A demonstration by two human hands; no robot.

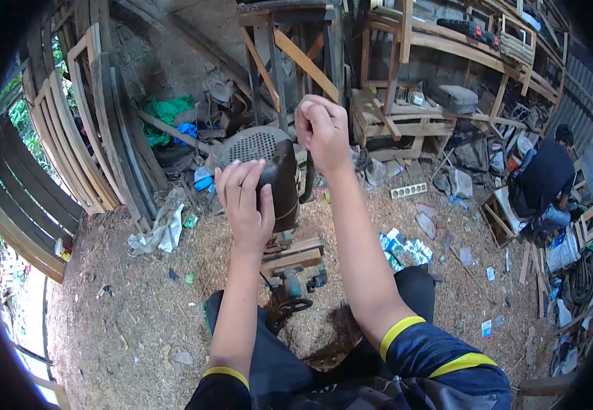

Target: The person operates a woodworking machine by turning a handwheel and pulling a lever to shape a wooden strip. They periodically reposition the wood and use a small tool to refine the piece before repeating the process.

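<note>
The left hand (pixel 245 205) lies open on the dark motor (pixel 284 179), steadying it. Farther, the right hand (pixel 322 126) is fisted, perhaps pinching something.

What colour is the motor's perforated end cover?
The end cover is grey, on a dark brown motor; head view.

- The bare left hand (pixel 245 201) is open and flat. Its four fingers are straight and close together, pointing away from the person, with the palm turned down.
- The bare right hand (pixel 322 126) is held higher and is curled into a fist, the thumb lying against the index finger.
- The bare left forearm (pixel 233 307) and the bare right forearm (pixel 359 260) both reach forward.
</note>
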